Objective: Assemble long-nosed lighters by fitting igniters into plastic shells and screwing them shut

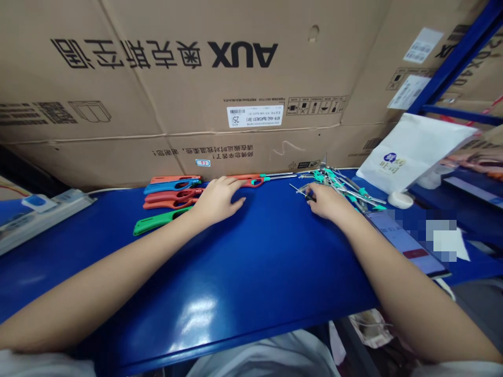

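My left hand [220,201] lies palm down with its thumb apart, over the ends of several long-barrelled lighters. Among their handles are a blue one [168,186], a red one [168,196] and a green one [157,222]. Just beyond my fingers is a red lighter [254,182] with a metal barrel pointing right. My right hand [327,201] pinches a small screwdriver [301,191], its thin shaft pointing left and most of its dark grip hidden by the fingers. Beside and behind that hand is a pile of metal lighter barrels [346,184] with teal parts.
A large cardboard box [188,89] stands along the back of the blue table [236,272]. At right are a phone [396,235], a white paper bag [412,149] and a small white round object [400,200]. A power strip [47,214] lies at left.
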The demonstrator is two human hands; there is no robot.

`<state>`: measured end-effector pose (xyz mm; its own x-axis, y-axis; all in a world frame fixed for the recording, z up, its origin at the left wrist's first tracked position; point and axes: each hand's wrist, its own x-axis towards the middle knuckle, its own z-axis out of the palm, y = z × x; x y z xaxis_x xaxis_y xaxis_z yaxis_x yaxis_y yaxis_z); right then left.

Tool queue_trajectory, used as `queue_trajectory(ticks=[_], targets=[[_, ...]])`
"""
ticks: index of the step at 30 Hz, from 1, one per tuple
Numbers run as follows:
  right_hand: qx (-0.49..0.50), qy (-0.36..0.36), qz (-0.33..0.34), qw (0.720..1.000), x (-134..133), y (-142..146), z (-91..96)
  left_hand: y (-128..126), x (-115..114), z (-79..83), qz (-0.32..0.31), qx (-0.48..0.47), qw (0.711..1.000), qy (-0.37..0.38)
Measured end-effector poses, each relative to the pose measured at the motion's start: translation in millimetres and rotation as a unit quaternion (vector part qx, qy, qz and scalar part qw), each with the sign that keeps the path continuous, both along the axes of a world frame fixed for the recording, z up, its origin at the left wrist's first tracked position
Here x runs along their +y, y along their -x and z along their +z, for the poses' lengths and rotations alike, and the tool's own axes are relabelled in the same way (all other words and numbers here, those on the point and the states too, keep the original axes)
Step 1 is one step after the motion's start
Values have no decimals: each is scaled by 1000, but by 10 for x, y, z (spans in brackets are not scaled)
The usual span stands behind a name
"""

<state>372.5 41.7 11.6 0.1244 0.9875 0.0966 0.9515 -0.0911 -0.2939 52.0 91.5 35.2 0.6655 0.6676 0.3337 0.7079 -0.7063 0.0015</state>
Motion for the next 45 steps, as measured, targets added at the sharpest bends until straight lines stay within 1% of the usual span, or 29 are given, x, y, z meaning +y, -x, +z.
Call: queue_trajectory(ticks=[3,5,9,11,14,16,18,20,23,25,27,29,32,34,36,38,41,45], targets=[[-42,-17,2,999,76,-92,-34,178,-201,28,-11,-8,1000,7],[-58,-33,20,998,110,-125,-44,335,-314,42,-13,-26,999,19],[-67,-59,97,991,146,-129,-48,689,-491,54,24,-55,997,45],[-65,-67,119,988,164,-126,-66,848,-538,60,46,-57,996,54],[-63,-84,105,989,205,-147,-128,1041,-528,86,94,-70,992,46],[-61,-98,86,990,237,-171,-175,1150,-473,118,123,-50,991,32],[-60,-112,80,989,260,-188,-204,1254,-407,157,134,-16,990,27],[-56,-123,92,987,268,-191,-208,1351,-353,198,153,-2,988,21],[-50,-130,127,982,260,-183,-188,1474,-312,253,157,28,987,32],[-49,-124,150,980,254,-185,-183,1533,-298,273,150,46,987,36],[-52,-117,156,979,255,-197,-195,1575,-280,275,142,55,987,41],[-63,-116,139,981,264,-213,-219,1606,-256,264,135,62,988,49],[-85,-122,95,984,283,-217,-252,1636,-220,243,132,77,986,62],[-97,-128,71,984,285,-196,-261,1644,-211,239,141,85,983,84],[-103,-136,62,983,270,-158,-257,1635,-222,247,158,85,978,108],[-101,-150,65,981,242,-111,-239,1614,-247,262,173,80,974,122],[-83,-188,75,976,189,-36,-181,1589,-287,284,175,77,972,136],[-37,-240,111,964,115,73,-69,1610,-299,297,177,72,967,166]])
